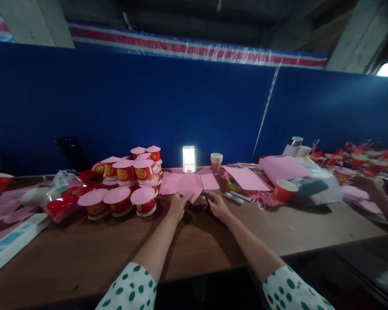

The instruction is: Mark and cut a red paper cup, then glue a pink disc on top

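Near the middle of the table, my left hand (179,206) is closed on the lower left edge of a pink sheet of paper (190,186). My right hand (216,204) grips a pair of scissors (204,189), whose blades point away from me along the right edge of that sheet. Behind the held paper, more pink sheets (170,181) lie on the table. To the left stand several red paper cups (144,208) upside down, each with a pink cone-shaped paper top (142,195). Some of them are stacked.
White markers (234,198) and pink scraps (267,199) lie right of my hand, beside a red cup (286,191). A bright blurred screen (189,159) stands ahead near a paper cup (216,162). A power strip (16,243) lies left. Another person's hand (370,186) is at far right.
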The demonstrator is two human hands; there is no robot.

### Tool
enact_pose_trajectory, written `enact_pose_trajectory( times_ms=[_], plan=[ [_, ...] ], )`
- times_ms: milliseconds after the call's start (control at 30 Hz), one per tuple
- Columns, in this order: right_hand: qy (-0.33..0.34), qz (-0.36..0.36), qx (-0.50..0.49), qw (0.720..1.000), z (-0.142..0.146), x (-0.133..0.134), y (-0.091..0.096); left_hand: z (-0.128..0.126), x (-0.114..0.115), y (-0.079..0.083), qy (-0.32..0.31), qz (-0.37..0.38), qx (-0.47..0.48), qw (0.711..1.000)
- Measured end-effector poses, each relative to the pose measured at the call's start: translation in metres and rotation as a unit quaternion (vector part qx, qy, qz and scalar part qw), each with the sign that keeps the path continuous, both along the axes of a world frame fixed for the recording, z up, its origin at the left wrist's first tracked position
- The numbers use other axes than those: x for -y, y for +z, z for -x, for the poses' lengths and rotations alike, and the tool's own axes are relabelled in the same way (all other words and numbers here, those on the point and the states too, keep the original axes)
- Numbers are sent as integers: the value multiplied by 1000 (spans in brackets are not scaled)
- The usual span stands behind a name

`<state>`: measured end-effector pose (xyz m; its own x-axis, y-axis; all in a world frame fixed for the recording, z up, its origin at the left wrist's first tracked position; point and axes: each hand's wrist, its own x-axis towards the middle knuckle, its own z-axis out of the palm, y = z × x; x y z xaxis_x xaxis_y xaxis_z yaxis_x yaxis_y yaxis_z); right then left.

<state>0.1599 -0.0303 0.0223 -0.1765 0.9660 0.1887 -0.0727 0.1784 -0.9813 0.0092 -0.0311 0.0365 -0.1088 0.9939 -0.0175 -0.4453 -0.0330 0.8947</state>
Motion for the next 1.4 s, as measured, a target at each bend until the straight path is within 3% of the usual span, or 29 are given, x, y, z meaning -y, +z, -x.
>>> enact_pose_trajectory(
  times_ms=[967, 1400],
  plan=[
    [3, -2, 1, 1000, 0, -3, -3, 1, -3, -5, 25, -25, -3, 999],
    [4, -8, -12, 1000, -1, -2, -1, 1, -3, -6, -3, -44, -17, 999]
  ],
)
